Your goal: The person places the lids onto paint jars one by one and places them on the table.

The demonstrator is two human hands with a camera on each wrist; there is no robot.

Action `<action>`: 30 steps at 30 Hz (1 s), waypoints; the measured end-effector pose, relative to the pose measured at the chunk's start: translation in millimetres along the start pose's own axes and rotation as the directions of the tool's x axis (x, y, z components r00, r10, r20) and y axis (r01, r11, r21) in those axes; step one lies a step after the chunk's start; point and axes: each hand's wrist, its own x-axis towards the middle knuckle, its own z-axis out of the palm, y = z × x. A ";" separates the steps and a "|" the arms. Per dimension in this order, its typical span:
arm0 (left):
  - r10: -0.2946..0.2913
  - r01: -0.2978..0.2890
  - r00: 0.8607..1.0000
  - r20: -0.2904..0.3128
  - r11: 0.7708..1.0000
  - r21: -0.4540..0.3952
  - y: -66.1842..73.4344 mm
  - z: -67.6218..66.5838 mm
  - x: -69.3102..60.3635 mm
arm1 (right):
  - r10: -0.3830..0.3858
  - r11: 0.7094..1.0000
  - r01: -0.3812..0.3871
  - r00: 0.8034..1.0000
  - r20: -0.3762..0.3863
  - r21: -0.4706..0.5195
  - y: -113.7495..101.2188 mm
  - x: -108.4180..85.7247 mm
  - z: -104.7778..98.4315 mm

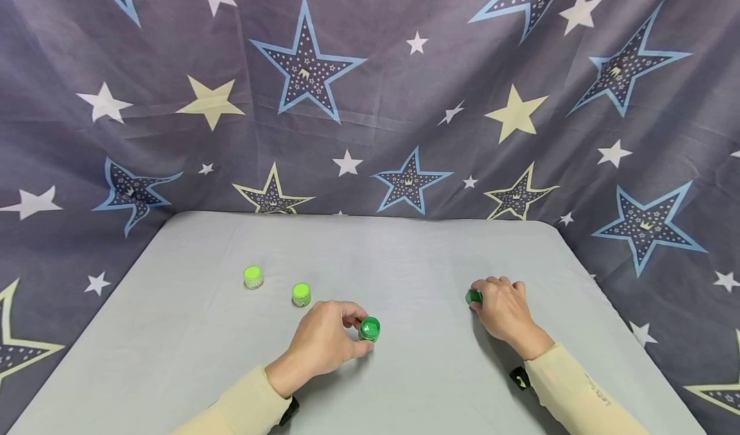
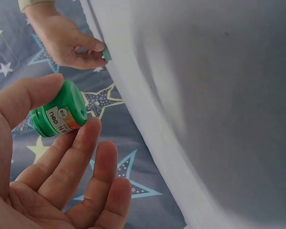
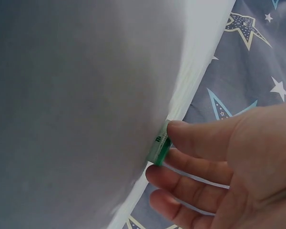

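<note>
In the head view, my left hand pinches a small green paint jar between thumb and fingers, right by the tabletop. Seen from above, its round top is dark green and shiny; no lid shows on it. The left wrist view shows this jar's printed label reading "deli" and the ridged rim at one end. Farther right, my right hand pinches a second small green container with lettering on its side, partly covered by the fingers. Two jars with bright lime-green lids, a nearer one and a farther one, stand left of the left hand.
A light grey cloth covers the table. Behind it hangs a dark curtain printed with stars, which also runs down both sides. Dark bands are partly visible under both cream sleeves.
</note>
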 end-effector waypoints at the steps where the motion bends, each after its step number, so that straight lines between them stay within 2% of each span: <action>1: 0.001 -0.001 1.000 -0.001 1.000 0.000 0.0 0.1 0.1 | -0.001 1.000 0.001 1.000 0.000 0.001 0.1 0.0 0.2; 9: 0.010 -0.010 1.000 -0.009 1.000 0.010 0.5 0.8 -0.2 | 0.015 1.000 -0.015 1.000 0.007 0.010 -1.4 0.0 0.6; 18: 0.004 -0.004 1.000 -0.014 1.000 0.005 0.7 1.1 1.3 | -0.029 1.000 0.029 0.998 -0.061 -0.003 -6.3 -2.2 0.4; 30: 0.011 -0.011 1.000 -0.014 1.000 -0.005 -0.1 5.7 2.5 | -0.026 1.000 0.027 0.997 -0.077 0.015 -10.2 -6.7 -8.2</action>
